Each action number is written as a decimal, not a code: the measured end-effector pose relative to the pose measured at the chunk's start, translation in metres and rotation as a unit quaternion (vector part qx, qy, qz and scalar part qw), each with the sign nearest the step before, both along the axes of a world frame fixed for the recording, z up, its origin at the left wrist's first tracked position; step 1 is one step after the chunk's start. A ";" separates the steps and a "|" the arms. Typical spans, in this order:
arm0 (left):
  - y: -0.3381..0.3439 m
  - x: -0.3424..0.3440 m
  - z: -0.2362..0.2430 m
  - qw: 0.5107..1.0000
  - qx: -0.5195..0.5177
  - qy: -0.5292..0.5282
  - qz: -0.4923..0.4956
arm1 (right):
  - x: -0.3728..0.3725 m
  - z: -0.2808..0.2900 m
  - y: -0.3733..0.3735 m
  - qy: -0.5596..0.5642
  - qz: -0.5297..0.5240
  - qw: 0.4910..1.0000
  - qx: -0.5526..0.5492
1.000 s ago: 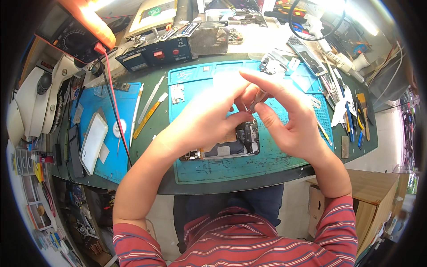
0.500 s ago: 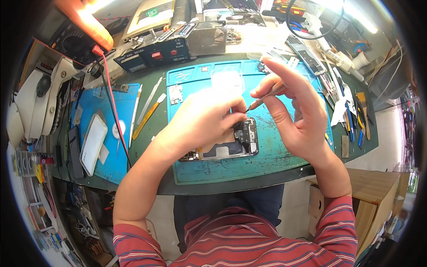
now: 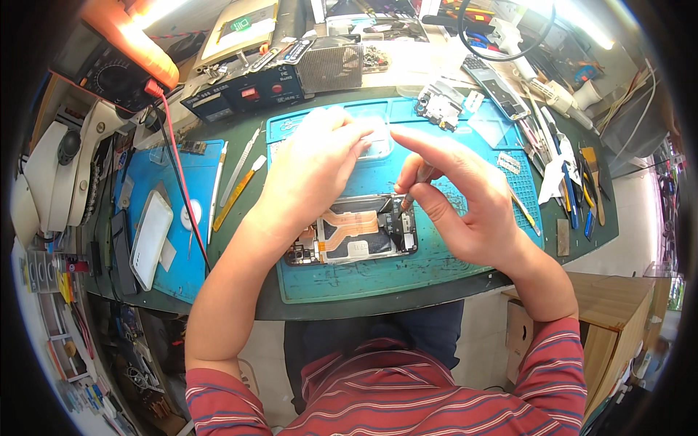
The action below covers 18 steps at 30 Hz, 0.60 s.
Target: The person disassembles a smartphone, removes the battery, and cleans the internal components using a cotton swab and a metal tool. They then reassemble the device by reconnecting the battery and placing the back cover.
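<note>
An opened phone (image 3: 356,243) lies across the blue work mat (image 3: 327,283), its dark inside and copper-coloured flex cable (image 3: 352,221) facing up. My right hand (image 3: 472,207) is closed round a small screwdriver (image 3: 412,190), tilted with its lower end at the phone's right part. The screwdriver's upper end is mostly hidden by my fingers. My left hand (image 3: 309,163) is past the phone's far edge, thumb and fingers pinched together at a clear plastic box (image 3: 379,147). What those fingers hold, if anything, is too small to make out.
A metal phone part (image 3: 440,105) lies at the mat's far edge. A white phone shell (image 3: 153,240) rests on the left mat, beside a yellow-handled tool (image 3: 240,192). A multimeter (image 3: 109,69) with red and black leads stands far left; pliers and tweezers lie at right.
My left hand has moved away from the screwdriver's tip, up and left to the clear box. My right hand has come lower, bringing the screwdriver down to the phone.
</note>
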<state>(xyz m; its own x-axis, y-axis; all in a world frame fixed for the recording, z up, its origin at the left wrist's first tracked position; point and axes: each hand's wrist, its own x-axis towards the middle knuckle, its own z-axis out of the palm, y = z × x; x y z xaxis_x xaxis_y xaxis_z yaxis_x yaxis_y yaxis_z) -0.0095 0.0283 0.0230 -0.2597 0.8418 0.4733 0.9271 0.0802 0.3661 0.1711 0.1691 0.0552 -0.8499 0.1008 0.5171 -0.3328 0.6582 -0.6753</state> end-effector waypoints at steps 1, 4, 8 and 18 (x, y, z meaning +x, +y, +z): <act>0.000 0.000 0.002 1.000 0.012 -0.009 -0.009 | 0.000 0.000 -0.001 -0.001 -0.001 1.000 -0.002; -0.009 0.012 0.028 0.973 -0.087 -0.212 0.006 | 0.001 0.005 0.001 -0.009 0.006 0.999 0.039; -0.020 0.022 0.037 0.914 -0.138 -0.347 -0.155 | 0.001 0.007 0.001 0.017 0.028 0.997 0.072; -0.014 0.027 0.032 0.929 -0.118 -0.294 -0.190 | 0.003 0.010 0.005 0.032 0.014 0.998 0.049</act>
